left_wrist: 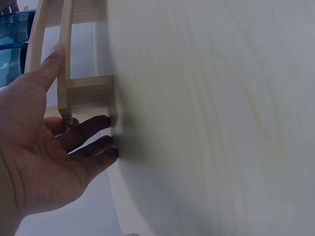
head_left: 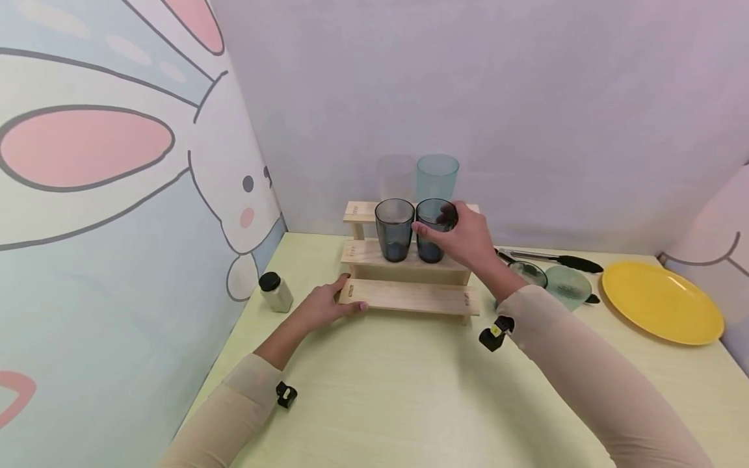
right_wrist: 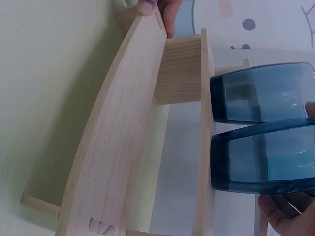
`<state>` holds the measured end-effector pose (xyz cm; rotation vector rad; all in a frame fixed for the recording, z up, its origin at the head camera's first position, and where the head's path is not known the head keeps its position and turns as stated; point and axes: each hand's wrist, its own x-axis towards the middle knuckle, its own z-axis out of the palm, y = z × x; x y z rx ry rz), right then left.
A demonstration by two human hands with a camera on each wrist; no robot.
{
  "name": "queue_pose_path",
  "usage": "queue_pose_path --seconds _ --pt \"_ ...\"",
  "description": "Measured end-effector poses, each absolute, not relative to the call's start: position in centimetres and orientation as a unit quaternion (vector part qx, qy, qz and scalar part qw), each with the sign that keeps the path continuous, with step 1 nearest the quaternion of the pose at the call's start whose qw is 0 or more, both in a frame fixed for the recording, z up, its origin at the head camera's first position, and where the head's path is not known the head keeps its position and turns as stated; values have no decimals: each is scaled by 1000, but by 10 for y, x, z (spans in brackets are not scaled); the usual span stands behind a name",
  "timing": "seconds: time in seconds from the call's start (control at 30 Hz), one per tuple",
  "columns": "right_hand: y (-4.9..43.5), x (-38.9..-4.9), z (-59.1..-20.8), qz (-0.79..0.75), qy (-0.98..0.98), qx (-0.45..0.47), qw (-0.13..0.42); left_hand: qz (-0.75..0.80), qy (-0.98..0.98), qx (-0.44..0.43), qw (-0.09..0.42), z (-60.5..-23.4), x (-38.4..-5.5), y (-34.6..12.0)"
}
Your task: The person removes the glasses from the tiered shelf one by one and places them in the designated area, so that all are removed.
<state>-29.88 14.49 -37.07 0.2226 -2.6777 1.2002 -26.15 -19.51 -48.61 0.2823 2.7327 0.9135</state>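
Note:
A three-step wooden rack (head_left: 409,296) stands against the back wall. On its middle step are two dark grey-blue glasses side by side, the left glass (head_left: 394,231) and the right glass (head_left: 430,250). My right hand (head_left: 468,237) grips the right glass near its rim, thumb in front; in the right wrist view its base meets the step. My left hand (head_left: 322,304) holds the left end of the lowest step, thumb on one side and fingers at the other. Behind, on the top step, are a clear tumbler (head_left: 395,174) and a pale teal tumbler (head_left: 437,174).
Left of the rack stands a small jar (head_left: 277,294) with a black lid. To the right lie black-handled tongs (head_left: 556,258), a green translucent bowl (head_left: 567,285), another glass (head_left: 529,273) partly behind the right arm, and a yellow plate (head_left: 661,302).

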Motion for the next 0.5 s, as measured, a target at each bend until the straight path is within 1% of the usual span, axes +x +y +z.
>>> queue_pose_path --seconds 0.27,0.5 --pt "149 -296 -372 412 -901 71 116 308 938 95 125 -486 -261 -195" --pt "158 -292 -368 420 -897 83 113 304 940 94 121 -483 -260 -195"
